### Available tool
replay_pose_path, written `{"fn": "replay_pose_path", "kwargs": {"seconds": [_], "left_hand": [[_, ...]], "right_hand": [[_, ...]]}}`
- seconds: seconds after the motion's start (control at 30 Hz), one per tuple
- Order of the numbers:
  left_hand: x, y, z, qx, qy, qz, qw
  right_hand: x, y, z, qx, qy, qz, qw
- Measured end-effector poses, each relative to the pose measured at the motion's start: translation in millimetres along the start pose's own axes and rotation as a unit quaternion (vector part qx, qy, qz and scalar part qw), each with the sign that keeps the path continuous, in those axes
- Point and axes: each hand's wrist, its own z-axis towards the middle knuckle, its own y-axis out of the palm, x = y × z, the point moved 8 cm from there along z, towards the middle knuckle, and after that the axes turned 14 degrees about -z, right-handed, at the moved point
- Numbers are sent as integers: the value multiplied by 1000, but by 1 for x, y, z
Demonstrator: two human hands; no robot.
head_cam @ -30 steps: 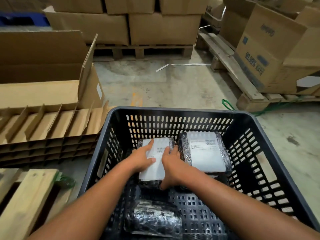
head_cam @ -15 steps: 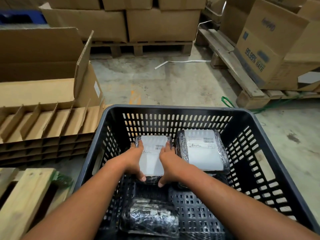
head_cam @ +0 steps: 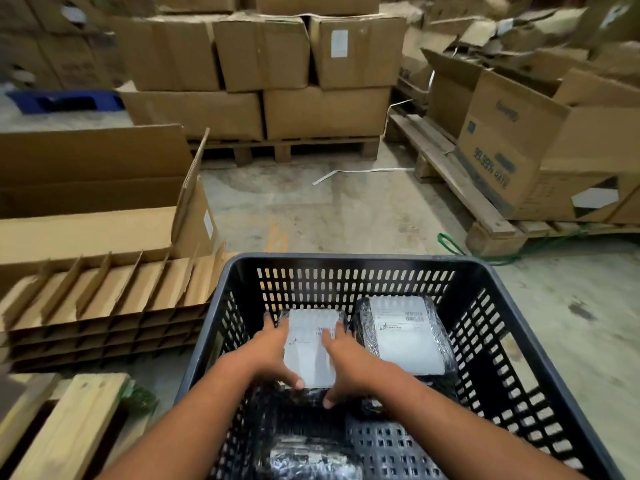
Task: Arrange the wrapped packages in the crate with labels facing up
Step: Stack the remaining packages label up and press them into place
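A black slotted plastic crate (head_cam: 353, 263) stands on the floor in front of me. Inside at the far left lies a black-wrapped package with a white label facing up (head_cam: 310, 344). My left hand (head_cam: 268, 355) holds its left side and my right hand (head_cam: 346, 362) holds its right side, thumbs at the near edge. Beside it on the right lies a second labelled package (head_cam: 405, 332), label up, untouched. A third wrapped package (head_cam: 304, 457) lies at the near side of the crate, showing only black wrap.
Stacked cardboard dividers (head_cam: 104, 306) and an open carton (head_cam: 104, 188) sit left of the crate. A wooden pallet (head_cam: 69, 427) lies at the near left. Pallets with cardboard boxes (head_cam: 263, 74) line the back and right (head_cam: 519, 140). Concrete floor (head_cam: 311, 209) stretches ahead.
My hands shifted from resting on top of the left package to gripping its two sides. The view tilted upward, showing more of the stacked boxes.
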Motion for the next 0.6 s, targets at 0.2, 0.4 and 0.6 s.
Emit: {"fn": "replay_pose_path", "kwargs": {"seconds": [0.2,0.4,0.6], "left_hand": [[42,-65,-50,106,153,32,982],[41,-93,-109,152,286,-14,946],[28,-87,-114,182,314,35,931]], "right_hand": [[4,-25,-23,102,-84,81,988],[-34,9,-53,-53,-196,131,970],[-49,37,-60,-109,-245,44,962]]}}
